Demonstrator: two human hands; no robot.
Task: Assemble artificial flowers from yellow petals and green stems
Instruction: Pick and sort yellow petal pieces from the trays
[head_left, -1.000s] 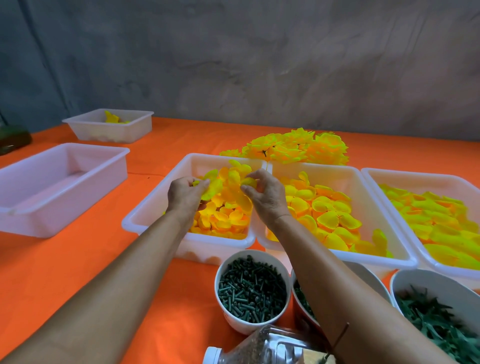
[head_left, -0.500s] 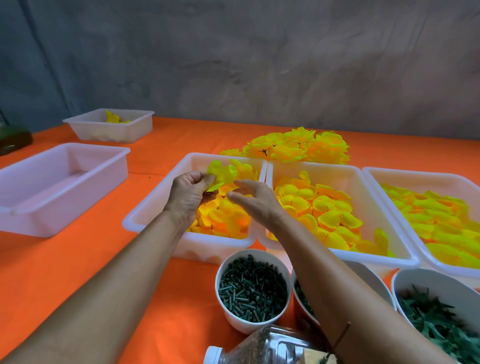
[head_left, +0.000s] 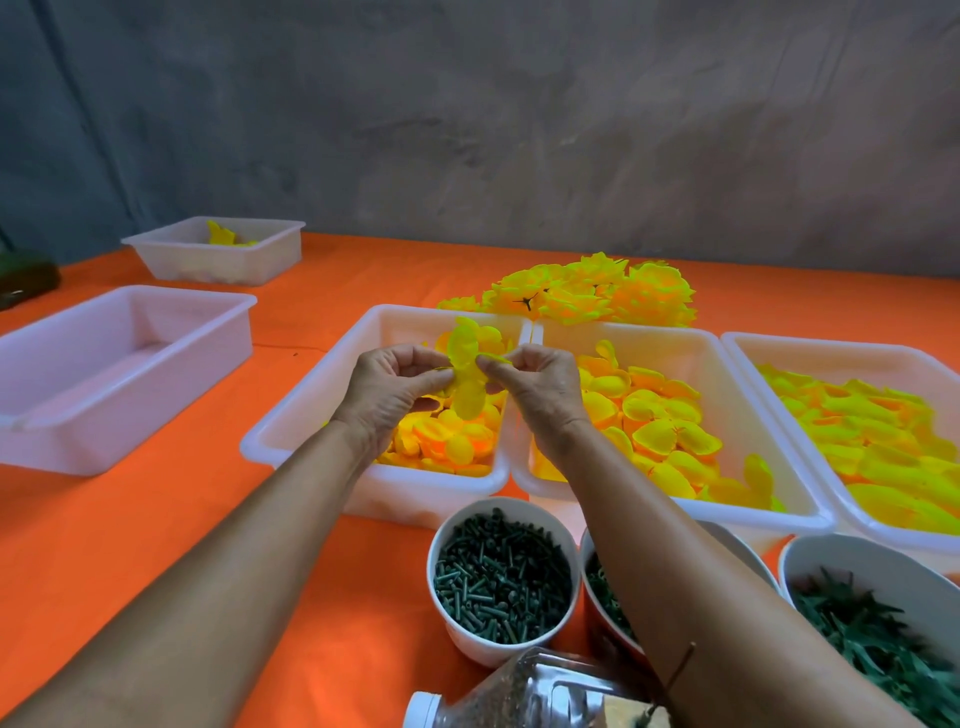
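Since the earlier frame both hands rose a little and came together over the leftmost petal tray (head_left: 291, 436); before, the right hand was open and apart from the petals, now it is on them. I see my left hand (head_left: 387, 387) pinching the yellow petal cluster (head_left: 467, 376) from its left side with curled fingers, and my right hand (head_left: 540, 387) pinching the same cluster from its right side. The cluster stands upright between the two hands, in the middle of the frame, above the loose petals in that tray.

To the right of it lie a second petal tray (head_left: 691, 343) and a third petal tray (head_left: 748, 348), touching side by side. Behind them, at upper centre, is a heap of finished yellow flowers (head_left: 597, 291). At lower centre stands a white cup of green stem pieces (head_left: 501, 582); my right forearm partly hides a red cup (head_left: 589, 613) beside it. A white bowl of green leaves (head_left: 872, 623) is at lower right. A clear bottle (head_left: 519, 696) lies at the bottom edge. Everything rests on an orange tablecloth (head_left: 156, 519).
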